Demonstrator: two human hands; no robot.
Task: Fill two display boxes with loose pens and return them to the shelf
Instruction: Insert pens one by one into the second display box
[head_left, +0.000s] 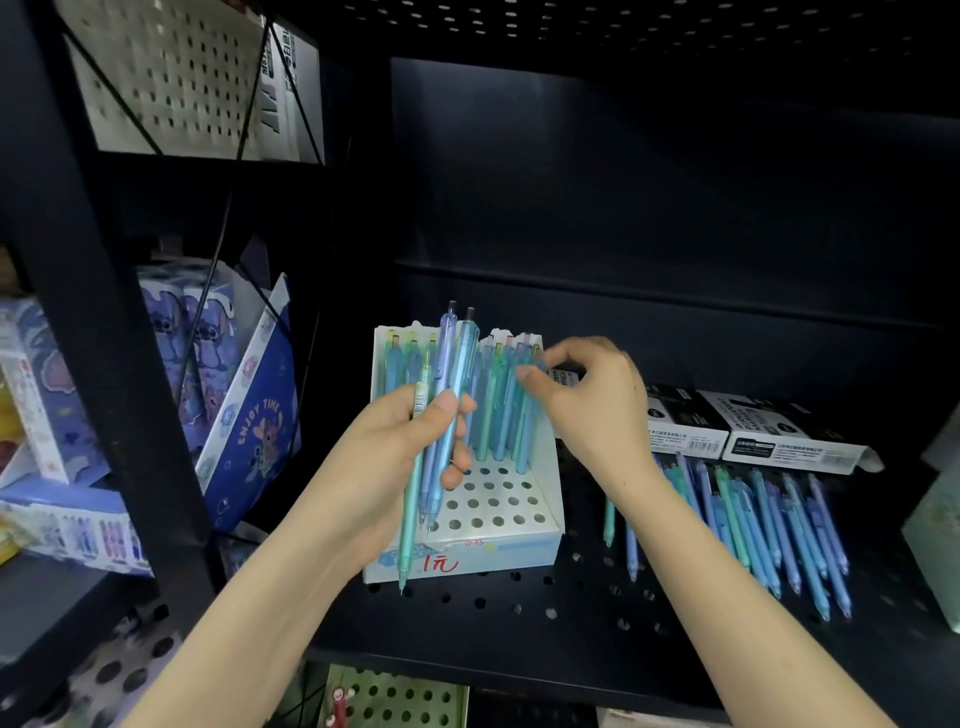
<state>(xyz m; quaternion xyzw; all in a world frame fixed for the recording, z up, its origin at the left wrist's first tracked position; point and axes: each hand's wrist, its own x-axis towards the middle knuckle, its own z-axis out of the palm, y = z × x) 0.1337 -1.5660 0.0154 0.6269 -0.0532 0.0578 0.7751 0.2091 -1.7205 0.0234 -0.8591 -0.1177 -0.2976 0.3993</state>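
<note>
The display box (498, 540) stands on the shelf (519, 613), at centre. Pens (511, 410) stand upright in its rear holes; the front holes are unfilled. The left hand (395, 457) holds a bundle (441, 415) before the box, at 9 o'clock from its centre. The right hand (587, 395) sits at the box's 2 o'clock corner, fingertips on a standing pen. Loose pens (753, 525) lie on the shelf at 3 o'clock from the box. Cartons (748, 428) lie behind them. Packs (228, 384) stand at 9 o'clock, beyond the upright (104, 312).

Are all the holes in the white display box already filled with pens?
No, the front rows of holes in the white display box are bare; pens stand only in the back rows.
</note>
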